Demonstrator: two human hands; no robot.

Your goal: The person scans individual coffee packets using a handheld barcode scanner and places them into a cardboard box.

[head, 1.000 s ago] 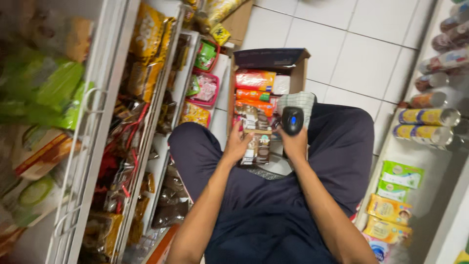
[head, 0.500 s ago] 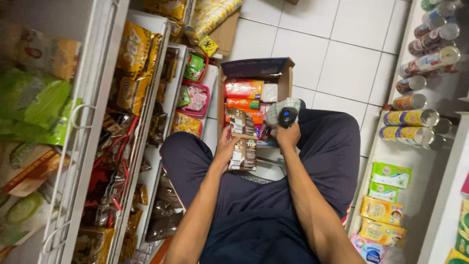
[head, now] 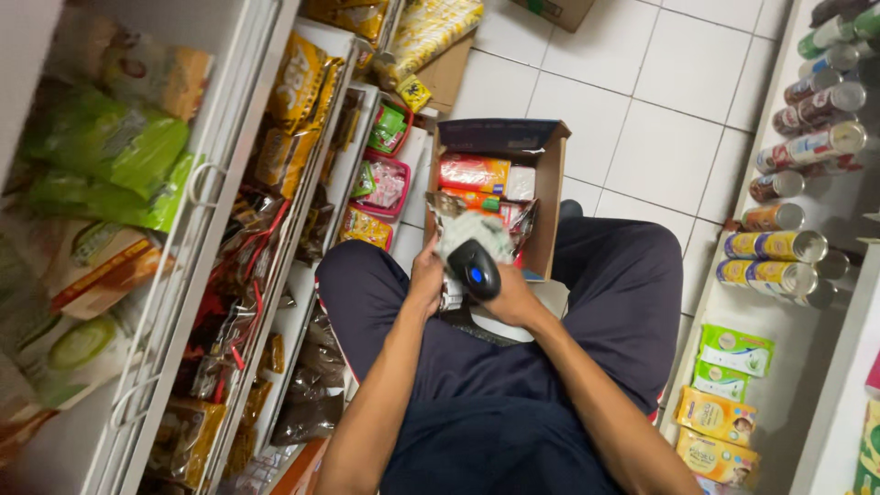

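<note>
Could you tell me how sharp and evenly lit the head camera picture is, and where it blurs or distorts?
Head view: the scanner and cardboard box are fairly sharp; the left shelf packets are blurred and bright; the cans on the right sit in dimmer light; wide-angle distortion slants the shelf rails; the floor tiles are evenly lit.

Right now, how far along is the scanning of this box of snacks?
Done: cannot tell. In hand: left hand holds a snack packet; right hand holds the black handheld scanner over it. Left: the cardboard box holds more packets.
</note>
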